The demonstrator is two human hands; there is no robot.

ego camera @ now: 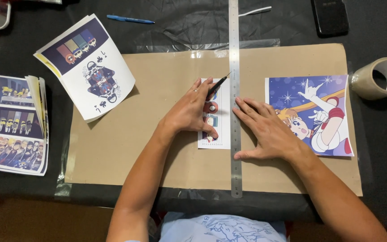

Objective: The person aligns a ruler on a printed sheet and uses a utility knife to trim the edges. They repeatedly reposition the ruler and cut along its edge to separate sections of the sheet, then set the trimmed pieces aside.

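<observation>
Overhead view of a black work table (381, 148) with a brown cardboard sheet (126, 139) laid flat across the middle. Left hand (192, 110) closed around a slim black craft knife (218, 84), tip angled up and right to touch the left edge of a long steel ruler (234, 45). Right hand (269, 131) spread open and flat, palm down, fingers pressing the ruler against the cardboard, gripping nothing. Beneath the left hand, just left of the ruler, a narrow white paper strip (222, 130) printed with small cartoon figures, its right edge tucked against or under the ruler; exact overlap impossible to tell. Strip judged thin, light and floppy, apt to slide or tear unless pinned flat; best held by pressing down near the cut line, not by pinching an edge. Ruler judged stiff and smooth, likely to slip on paper without firm pressure along its length. Knife light, sharp at the tip, best gripped like a pen along the handle. To the right, a colourful cartoon print (312, 96) on the cardboard, partly under the right wrist. Upper left, a playing-card style print (90, 67); far left, a stack of printed sheets (14, 125). Blue pen (130, 19) and dark phone (330, 15) at the top, roll of tape (379, 77) at the right edge.
</observation>
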